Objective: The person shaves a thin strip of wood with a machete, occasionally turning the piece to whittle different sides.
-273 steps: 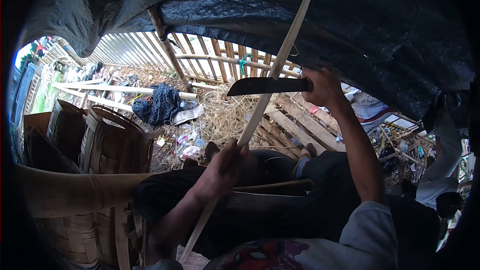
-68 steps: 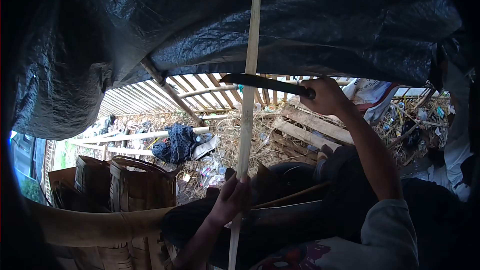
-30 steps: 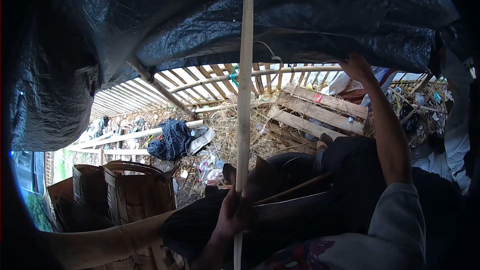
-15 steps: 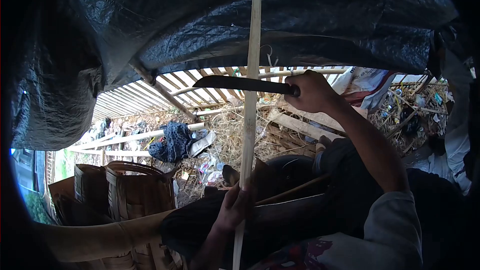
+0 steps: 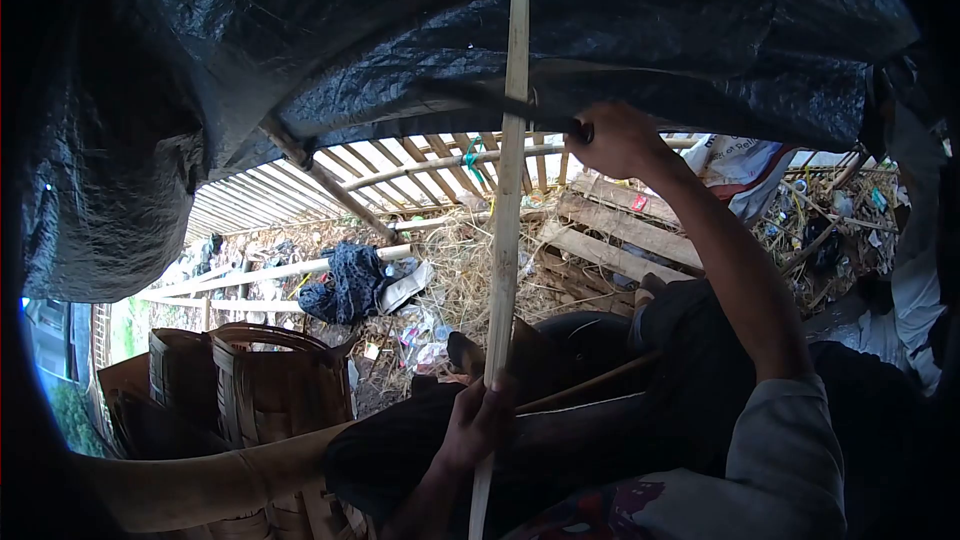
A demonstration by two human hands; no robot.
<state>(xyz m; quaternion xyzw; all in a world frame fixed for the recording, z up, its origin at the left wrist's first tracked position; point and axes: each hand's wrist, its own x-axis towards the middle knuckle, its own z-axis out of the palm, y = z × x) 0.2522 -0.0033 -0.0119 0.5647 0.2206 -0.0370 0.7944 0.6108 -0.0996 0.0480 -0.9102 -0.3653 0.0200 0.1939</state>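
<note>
A long pale bamboo strip [image 5: 508, 210] runs upright through the middle of the head view, its top end close to the dark tarp. My left hand [image 5: 478, 418] is closed round its lower part, near my lap. In my right hand [image 5: 615, 143] is the handle of a machete [image 5: 470, 98], fingers wrapped tight. The dark blade points left, blurred, and crosses the strip in its upper half. Below the left hand, the strip's lower end reaches the bottom of the view.
A black tarp [image 5: 350, 30] hangs low across the top. Woven baskets [image 5: 280, 390] stand at lower left behind a thick bamboo pole [image 5: 230, 480]. Straw and litter [image 5: 460, 260] cover the ground, with a dark patterned cloth [image 5: 350, 285], wooden planks [image 5: 610, 250] and a slatted bamboo fence [image 5: 400, 165] beyond.
My right hand has moved the machete upward along the strip, and its blade now tilts up toward the left. The strip has shifted slightly right; my left hand keeps its hold.
</note>
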